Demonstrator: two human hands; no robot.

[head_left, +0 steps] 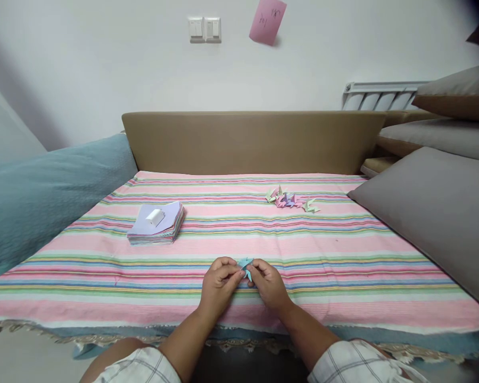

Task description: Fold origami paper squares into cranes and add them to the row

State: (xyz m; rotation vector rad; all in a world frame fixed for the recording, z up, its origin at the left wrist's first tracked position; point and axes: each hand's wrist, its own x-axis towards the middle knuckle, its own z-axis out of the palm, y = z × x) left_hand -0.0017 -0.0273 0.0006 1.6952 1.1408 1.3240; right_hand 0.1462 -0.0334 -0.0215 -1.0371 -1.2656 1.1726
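Observation:
A small light-blue folded paper crane [245,262] is pinched between both hands, above the striped cloth near the front edge. My left hand [220,282] grips its left side between thumb and fingers. On the other side, my right hand [269,282] holds it with thumb and fingertips closed. Part of the folded paper is covered by the fingers. Farther back to the right lies a cluster of folded paper cranes [289,200] in pink, purple and pale green.
A stack of coloured paper sheets [155,229] sits at the left with a small white block [155,217] on top. Grey cushions [435,213] line the right side. A blue-covered armrest [56,191] borders the left, and a brown backrest [251,141] stands behind.

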